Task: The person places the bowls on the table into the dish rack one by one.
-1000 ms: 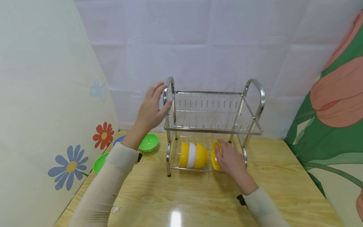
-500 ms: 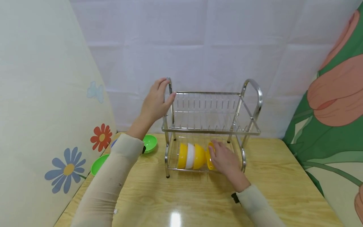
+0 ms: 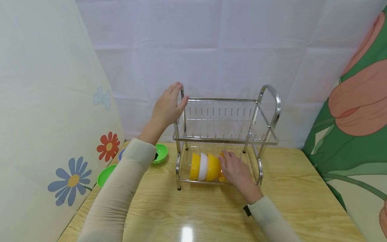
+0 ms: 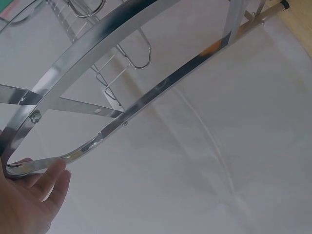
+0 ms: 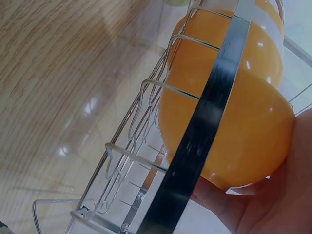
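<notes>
A chrome two-tier dish rack stands on the wooden table. My left hand holds the top of its left handle; in the left wrist view the fingers curl at the bar. On the lower tier, my right hand grips a yellow bowl standing on its side, mostly hidden behind the fingers. Left of it, also on edge, are a yellow bowl, a white bowl and another yellow bowl. The right wrist view shows the held bowl close against its neighbour.
Left of the rack lie a green bowl, a second green bowl and a blue item partly hidden by the left arm. White cloth hangs behind the table. Patterned panels flank both sides.
My right hand has moved left along the lower tier, bringing its yellow bowl up to the others. My left hand has gone from beside the left handle onto it.
</notes>
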Demonstrator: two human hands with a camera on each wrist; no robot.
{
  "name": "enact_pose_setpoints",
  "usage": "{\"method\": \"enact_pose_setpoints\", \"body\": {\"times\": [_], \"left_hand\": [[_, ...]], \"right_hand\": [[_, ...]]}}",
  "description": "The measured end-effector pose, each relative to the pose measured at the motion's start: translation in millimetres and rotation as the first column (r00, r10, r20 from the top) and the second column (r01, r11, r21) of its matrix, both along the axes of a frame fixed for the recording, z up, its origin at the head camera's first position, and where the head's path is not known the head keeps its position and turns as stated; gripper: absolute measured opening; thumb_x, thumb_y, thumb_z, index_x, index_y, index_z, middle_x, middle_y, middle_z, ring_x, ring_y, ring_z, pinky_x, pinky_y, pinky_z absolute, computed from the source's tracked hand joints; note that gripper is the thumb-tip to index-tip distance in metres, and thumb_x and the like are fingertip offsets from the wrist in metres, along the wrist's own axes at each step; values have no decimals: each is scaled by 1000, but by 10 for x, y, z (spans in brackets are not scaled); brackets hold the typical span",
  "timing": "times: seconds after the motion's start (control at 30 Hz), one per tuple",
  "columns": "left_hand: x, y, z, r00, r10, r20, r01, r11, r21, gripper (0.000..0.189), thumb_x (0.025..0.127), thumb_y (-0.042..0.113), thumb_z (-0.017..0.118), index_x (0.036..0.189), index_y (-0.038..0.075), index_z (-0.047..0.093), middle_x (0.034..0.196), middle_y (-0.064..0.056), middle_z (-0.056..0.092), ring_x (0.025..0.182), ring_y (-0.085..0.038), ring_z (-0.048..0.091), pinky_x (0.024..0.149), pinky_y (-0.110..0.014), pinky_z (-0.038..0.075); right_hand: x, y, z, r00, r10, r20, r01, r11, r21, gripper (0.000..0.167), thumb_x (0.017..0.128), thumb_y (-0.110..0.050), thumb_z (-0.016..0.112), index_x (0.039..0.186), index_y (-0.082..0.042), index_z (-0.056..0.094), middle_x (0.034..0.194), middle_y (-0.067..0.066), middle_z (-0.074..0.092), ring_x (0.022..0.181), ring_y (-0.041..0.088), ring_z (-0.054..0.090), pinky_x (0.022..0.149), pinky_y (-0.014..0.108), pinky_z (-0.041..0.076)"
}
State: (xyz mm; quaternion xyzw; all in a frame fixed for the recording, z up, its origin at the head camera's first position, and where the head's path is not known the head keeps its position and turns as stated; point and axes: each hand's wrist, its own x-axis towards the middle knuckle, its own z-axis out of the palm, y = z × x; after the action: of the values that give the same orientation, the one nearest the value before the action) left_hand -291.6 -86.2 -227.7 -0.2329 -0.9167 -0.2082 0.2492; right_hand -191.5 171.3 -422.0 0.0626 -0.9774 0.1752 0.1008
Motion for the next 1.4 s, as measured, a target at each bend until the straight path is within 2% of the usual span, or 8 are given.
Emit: {"method": "enact_pose_setpoints", "body": {"times": [0.17,0.47,0.8,1.17,1.4], "left_hand": [[-20,-17,-24,1000,-3,-20,3,1000,-24,59,107,43,42,153,6,41,162,-9,36,148,-28,36,119,-45,35],[-54,-21,-95,994,-55,-90,57,998,22,57,106,39,47,152,6,44,159,-9,42,146,-26,41,115,-44,41],[-32,13,-139,988,-71,-135,82,994,77,52,105,32,48,149,5,47,157,-8,44,146,-25,40,119,-39,34],[9,61,-151,982,-63,-178,84,990,116,48,104,28,50,147,5,50,155,-8,48,143,-26,43,117,-40,38],[15,85,-147,983,-58,-175,82,988,132,46,104,26,50,145,5,52,155,-7,48,143,-25,44,115,-40,40]], "right_hand": [[-26,-23,-37,1000,-5,-2,5,1000,-8,53,110,-43,30,145,-8,49,136,24,58,106,44,65,82,58,57],[-84,-44,-98,1000,-7,-4,7,1000,-25,53,110,-43,31,145,-9,51,135,23,59,108,45,64,85,60,56],[-96,-84,-114,999,-11,35,11,1000,-6,59,109,-49,27,148,-10,49,138,21,58,110,44,64,90,61,53],[-70,-105,-118,998,-22,54,22,1000,3,61,109,-52,24,148,-11,48,135,20,59,105,41,65,81,58,56],[-58,-92,-135,998,-28,48,29,999,-20,66,108,-55,20,146,-10,49,131,21,60,101,41,65,76,56,57]]}}
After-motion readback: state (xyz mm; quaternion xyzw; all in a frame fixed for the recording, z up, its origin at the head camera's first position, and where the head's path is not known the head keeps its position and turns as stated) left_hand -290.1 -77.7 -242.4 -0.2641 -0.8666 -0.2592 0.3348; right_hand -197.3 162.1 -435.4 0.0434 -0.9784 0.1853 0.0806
